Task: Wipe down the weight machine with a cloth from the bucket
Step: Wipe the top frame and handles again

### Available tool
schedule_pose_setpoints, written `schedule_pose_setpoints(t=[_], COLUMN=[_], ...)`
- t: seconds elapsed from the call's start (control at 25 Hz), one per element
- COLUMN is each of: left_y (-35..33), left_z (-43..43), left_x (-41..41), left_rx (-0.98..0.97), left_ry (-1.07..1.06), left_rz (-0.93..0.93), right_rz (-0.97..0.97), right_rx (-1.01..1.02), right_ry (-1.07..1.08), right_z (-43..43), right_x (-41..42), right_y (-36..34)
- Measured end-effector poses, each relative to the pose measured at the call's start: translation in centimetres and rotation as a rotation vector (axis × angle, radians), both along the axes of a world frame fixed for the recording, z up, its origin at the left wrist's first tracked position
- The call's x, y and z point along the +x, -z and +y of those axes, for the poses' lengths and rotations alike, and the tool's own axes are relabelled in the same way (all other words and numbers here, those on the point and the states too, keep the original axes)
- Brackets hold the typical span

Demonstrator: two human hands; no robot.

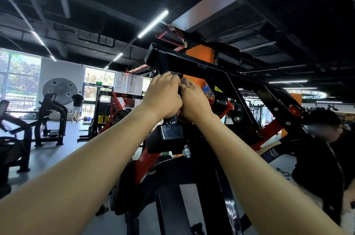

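Note:
The weight machine (194, 67) is a black steel frame with red arms, rising right in front of me. Both my arms reach up to its vertical black post (173, 119). My left hand (165, 94) is wrapped around the post just under the top crossbeam. My right hand (194, 102) is closed against the post's right side, touching the left hand. A small piece of grey-brown cloth (186, 81) peeks out above the right hand's fingers; the rest of it is hidden. No bucket is in view.
A person in black (322, 150) leans in low on the right, close to the machine's red arm (269, 133). Other gym machines (51, 119) stand on the grey floor to the left. Another person (77, 104) stands far back by the glass door. An orange pillar (199, 55) rises behind the frame.

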State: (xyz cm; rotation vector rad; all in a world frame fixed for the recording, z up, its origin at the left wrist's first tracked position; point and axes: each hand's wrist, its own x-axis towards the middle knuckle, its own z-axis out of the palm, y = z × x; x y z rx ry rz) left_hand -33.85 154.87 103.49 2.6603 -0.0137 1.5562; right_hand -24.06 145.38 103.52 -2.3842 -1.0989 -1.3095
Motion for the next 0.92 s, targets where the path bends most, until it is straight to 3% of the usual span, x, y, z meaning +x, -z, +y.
schedule_pose_setpoints(t=[0.16, 0.36, 0.56, 0.68, 0.92], left_y=[0.4, 0.4, 0.6, 0.5, 0.1], left_z=[-0.2, 0.0, 0.0, 0.0, -2.6], left_x=[0.1, 0.3, 0.5, 0.7, 0.9], left_rx=[-0.042, -0.053, -0.059, -0.048, 0.137], left_ry=[0.035, 0.05, 0.068, 0.048, -0.32], left_rz=[0.032, 0.041, 0.021, 0.004, 0.085], right_rz=[-0.041, 0.117, -0.02, 0.077, -0.052], right_rx=[0.1, 0.166, 0.253, 0.227, 0.228], right_ry=[-0.094, -0.105, -0.076, -0.114, -0.318], right_z=[-1.5, -1.0, -2.1, -0.8, -4.2], right_x=[0.2, -0.8, -0.5, -0.6, -0.1], right_y=[0.9, 0.1, 1.0, 0.4, 2.6])
